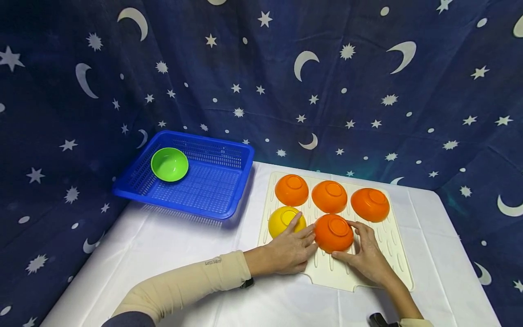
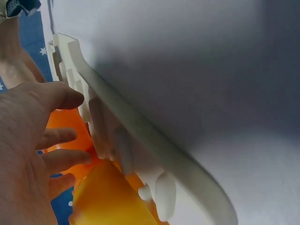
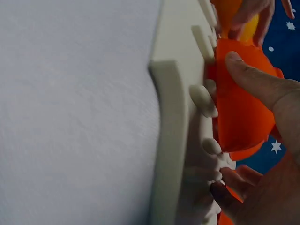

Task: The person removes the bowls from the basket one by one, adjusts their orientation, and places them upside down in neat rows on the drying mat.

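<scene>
An upside-down orange bowl sits at the front of the cream drying mat. My right hand holds it from the right, thumb at its front side and index finger toward its back. The right wrist view shows the thumb against the bowl's wall. My left hand lies at its left side, fingers extended, the fingertips reaching the orange bowl's edge. One left finger passes in front of the upside-down yellow bowl; whether it touches that bowl, I cannot tell.
Three more upside-down orange bowls line the mat's back: left, middle and right. A blue basket stands at the left, with a green bowl inside, its opening visible. A starry curtain hangs behind the white-covered table.
</scene>
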The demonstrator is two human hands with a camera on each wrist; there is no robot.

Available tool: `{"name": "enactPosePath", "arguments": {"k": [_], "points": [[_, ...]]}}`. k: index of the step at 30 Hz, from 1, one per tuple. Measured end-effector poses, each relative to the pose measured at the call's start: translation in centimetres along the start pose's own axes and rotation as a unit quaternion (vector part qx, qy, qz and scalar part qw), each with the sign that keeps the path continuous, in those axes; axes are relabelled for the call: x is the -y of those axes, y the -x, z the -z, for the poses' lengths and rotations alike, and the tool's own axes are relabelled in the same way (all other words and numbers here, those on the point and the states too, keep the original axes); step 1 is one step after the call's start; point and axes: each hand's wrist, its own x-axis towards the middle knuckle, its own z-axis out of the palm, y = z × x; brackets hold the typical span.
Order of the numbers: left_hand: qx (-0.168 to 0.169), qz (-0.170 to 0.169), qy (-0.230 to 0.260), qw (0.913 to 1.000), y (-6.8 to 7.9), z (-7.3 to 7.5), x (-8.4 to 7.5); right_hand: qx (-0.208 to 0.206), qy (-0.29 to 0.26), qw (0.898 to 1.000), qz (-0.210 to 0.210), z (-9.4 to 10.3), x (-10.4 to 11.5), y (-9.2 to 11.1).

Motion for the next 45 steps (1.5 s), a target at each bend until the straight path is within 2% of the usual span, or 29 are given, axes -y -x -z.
{"name": "enactPosePath", "arguments": {"k": [4,12,18,21,25,29,33,39,45], "points": [[-0.002,-0.002,0.007,1.0000,-0.3,0.2,-0.3,0.016,0.007,1.000,-0.006,0.5,-0.1,0.1],[0.020,0.009,0.026,0.9994,-0.8,0.6,-0.5,0.030,0.032,0.999,-0.015,0.5,0.1,0.1],[0.010,0.014,0.030,0.9994,-0.3,0.9,-0.1,0.029,0.003,0.999,-0.013,0.5,-0.4,0.2],[0.001,0.017,0.025,0.9995,0.0,1.3,0.3,0.008,-0.027,1.000,-0.002,0.8,-0.7,0.6],[-0.023,0.023,0.032,0.9990,0.4,2.1,1.1,-0.061,-0.052,0.997,0.007,1.6,-1.0,1.2],[-0.059,0.021,0.014,0.9980,0.9,3.0,1.7,-0.114,-0.044,0.992,0.005,2.7,-1.5,1.7],[-0.086,0.008,-0.007,0.9962,1.7,3.6,2.2,-0.129,-0.012,0.991,-0.010,3.7,-2.4,2.1],[-0.099,0.013,-0.010,0.9949,2.9,4.4,3.3,-0.153,0.021,0.988,-0.026,4.9,-3.7,2.5],[-0.131,0.017,-0.007,0.9912,4.3,4.8,4.8,-0.132,0.074,0.986,-0.067,6.0,-5.6,2.6]]}}
